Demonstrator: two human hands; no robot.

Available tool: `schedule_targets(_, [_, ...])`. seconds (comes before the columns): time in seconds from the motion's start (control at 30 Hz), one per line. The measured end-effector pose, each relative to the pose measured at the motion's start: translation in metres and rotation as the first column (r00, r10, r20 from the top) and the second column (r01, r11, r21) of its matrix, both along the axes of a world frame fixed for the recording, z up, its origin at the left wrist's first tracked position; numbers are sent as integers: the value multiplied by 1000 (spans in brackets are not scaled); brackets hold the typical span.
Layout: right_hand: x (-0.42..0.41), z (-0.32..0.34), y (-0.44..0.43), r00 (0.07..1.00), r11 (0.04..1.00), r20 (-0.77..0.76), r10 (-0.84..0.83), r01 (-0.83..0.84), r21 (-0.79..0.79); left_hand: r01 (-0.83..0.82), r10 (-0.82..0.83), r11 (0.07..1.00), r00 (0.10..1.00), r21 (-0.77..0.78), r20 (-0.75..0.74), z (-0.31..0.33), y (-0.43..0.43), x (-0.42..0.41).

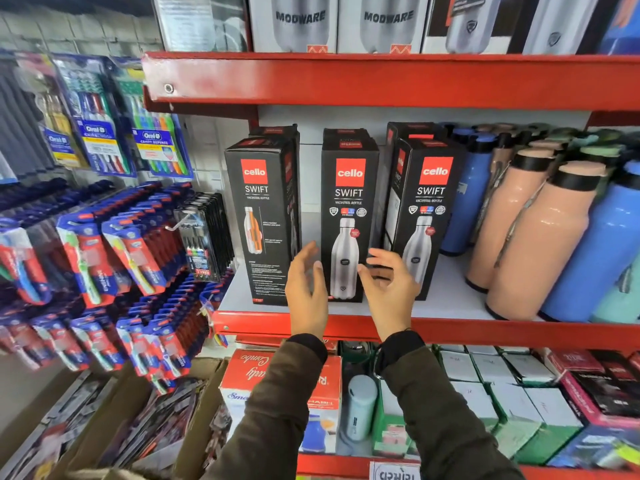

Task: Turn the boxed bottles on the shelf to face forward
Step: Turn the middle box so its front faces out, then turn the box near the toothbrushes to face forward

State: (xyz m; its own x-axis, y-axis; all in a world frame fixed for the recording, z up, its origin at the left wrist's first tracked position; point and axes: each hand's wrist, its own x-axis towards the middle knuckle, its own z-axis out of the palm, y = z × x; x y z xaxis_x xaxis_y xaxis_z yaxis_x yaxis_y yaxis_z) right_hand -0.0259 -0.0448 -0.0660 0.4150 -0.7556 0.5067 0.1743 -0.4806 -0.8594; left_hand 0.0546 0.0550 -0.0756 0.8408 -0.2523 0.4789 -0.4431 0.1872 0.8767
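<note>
Three black "cello SWIFT" bottle boxes stand upright on the white middle shelf (446, 299). The left box (263, 216) shows a face with an orange cutaway bottle and small print. The middle box (348, 202) and the right box (427, 202) show the steel bottle picture toward me. More black boxes stand behind them. My left hand (306, 289) hovers at the middle box's lower left edge, fingers spread. At that box's lower right edge is my right hand (388, 285), fingers apart. Neither hand grips the box.
Loose peach and blue bottles (540, 233) crowd the shelf's right side. A red shelf lip (485, 334) runs below my wrists. Hanging toothbrush packs (114, 258) fill the rack at left. White "MODWARE" boxes (301, 22) stand on the shelf above, mixed boxes on the shelf below.
</note>
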Motion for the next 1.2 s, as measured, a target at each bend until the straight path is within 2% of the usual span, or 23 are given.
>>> schedule_targets(0.13, [12, 5, 25, 998, 997, 13, 58, -57, -53, -91, 101, 992, 987, -90, 123, 9, 16, 4])
schedule_targets(0.23, [23, 19, 34, 993, 991, 12, 118, -117, -65, -222, 243, 968, 946, -120, 213, 23, 21, 13])
schedule_targets(0.37, [33, 24, 35, 983, 983, 27, 183, -182, -35, -342, 345, 938, 938, -58, 43, 27, 26, 33])
schedule_targets(0.4, [34, 23, 33, 980, 979, -18, 199, -199, -34, -321, 321, 946, 947, -38, 0, 26, 27, 37])
schedule_targets(0.47, [73, 5, 85, 967, 975, -131, 220, -222, -5, -153, 154, 988, 982, 22, -106, 4, 74, 84])
schedule_targets(0.53, [77, 5, 87, 938, 963, -223, 267, -266, 32, 10, -3, 999, 972, 30, -235, 4, 79, 87])
schedule_targets(0.63, [82, -2, 84, 902, 954, -317, 293, -296, 38, 94, -76, 994, 953, 48, -293, 8, 80, 82])
schedule_targets(0.73, [84, -5, 89, 891, 948, -334, 307, -317, 24, 134, -134, 991, 938, -21, -319, 3, 84, 88])
schedule_targets(0.87, [90, -5, 96, 937, 974, -283, 205, -223, -33, 103, -147, 985, 924, -141, -354, 9, 90, 85])
schedule_targets(1.2, [106, 4, 98, 977, 999, -208, 53, -53, 5, -5, -28, 993, 963, -119, -268, 8, 99, 102])
